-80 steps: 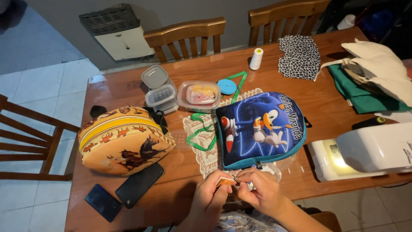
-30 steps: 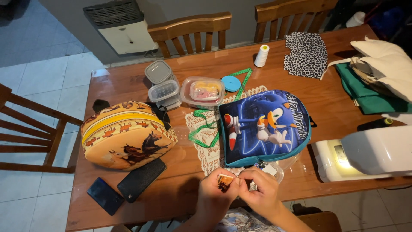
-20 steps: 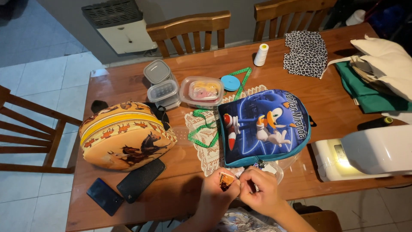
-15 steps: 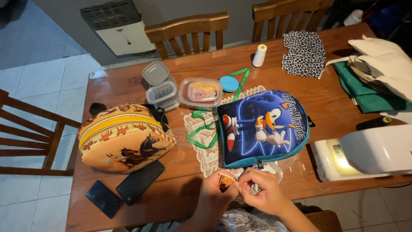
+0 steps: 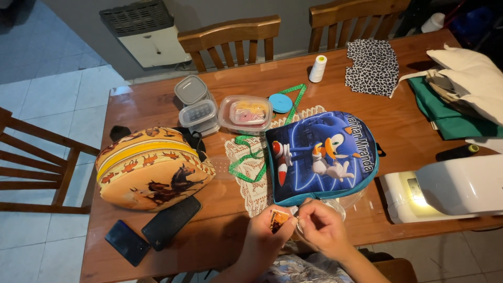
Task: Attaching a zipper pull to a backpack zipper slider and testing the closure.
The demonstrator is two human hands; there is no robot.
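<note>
My left hand (image 5: 262, 236) pinches a small orange and black card or packet (image 5: 278, 219) at the near edge of the wooden table (image 5: 157, 105). My right hand (image 5: 322, 225) is closed just beside it, fingertips at the packet's edge, perhaps on something very thin that I cannot make out. Both hands sit right in front of a blue cartoon backpack (image 5: 319, 154), which lies flat on a white lace doily (image 5: 246, 173). A green measuring tape (image 5: 246, 157) loops across the doily to a blue tape case (image 5: 281, 102).
An orange horse-print backpack (image 5: 152, 167) lies at the left, with two dark phones (image 5: 157, 228) in front of it. Clear plastic containers (image 5: 220, 110), a white thread spool (image 5: 317, 68), leopard fabric (image 5: 372, 65), folded cloth (image 5: 461, 94) and a white sewing machine (image 5: 450, 188) surround the work spot. Wooden chairs stand around.
My hands have stayed together at the table's near edge, working at the small packet. The view has shifted slightly; nothing on the table has moved.
</note>
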